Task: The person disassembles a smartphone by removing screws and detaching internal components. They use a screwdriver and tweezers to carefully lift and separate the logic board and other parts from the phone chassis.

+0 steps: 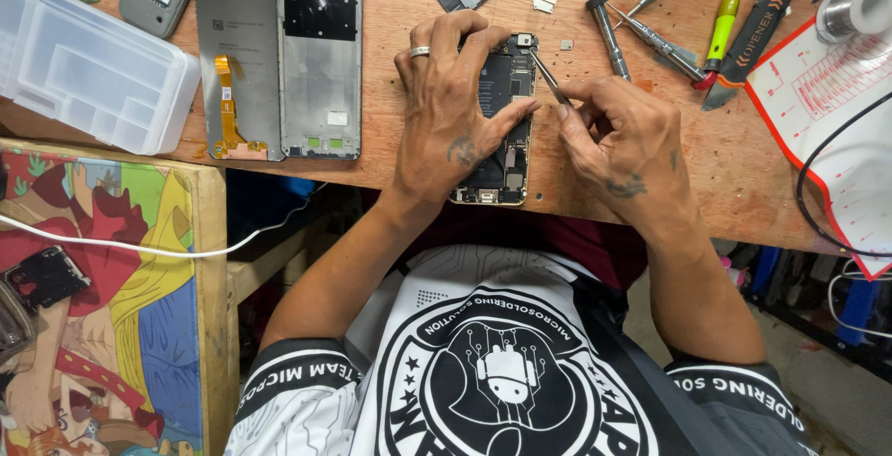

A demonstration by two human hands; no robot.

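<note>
An opened phone (pixel 506 93) with its circuit boards bare lies on the wooden bench (pixel 390 154) near the front edge. My left hand (pixel 451 112), with a ring on one finger, presses flat on the phone and covers its left half. My right hand (pixel 618 140) pinches thin metal tweezers (pixel 548 77), whose tip points at the phone's upper right corner. A small metal shield piece (pixel 567 44) lies just beyond the tip.
A phone back cover (pixel 232 47) and a mid-frame (pixel 321 66) lie at the left, beside a white compartment box (pixel 84 66). Screwdrivers (pixel 664 47), a green tool (pixel 727 5) and an orange-handled opener (pixel 757 33) lie at the right, by a red-edged mat (pixel 822 93).
</note>
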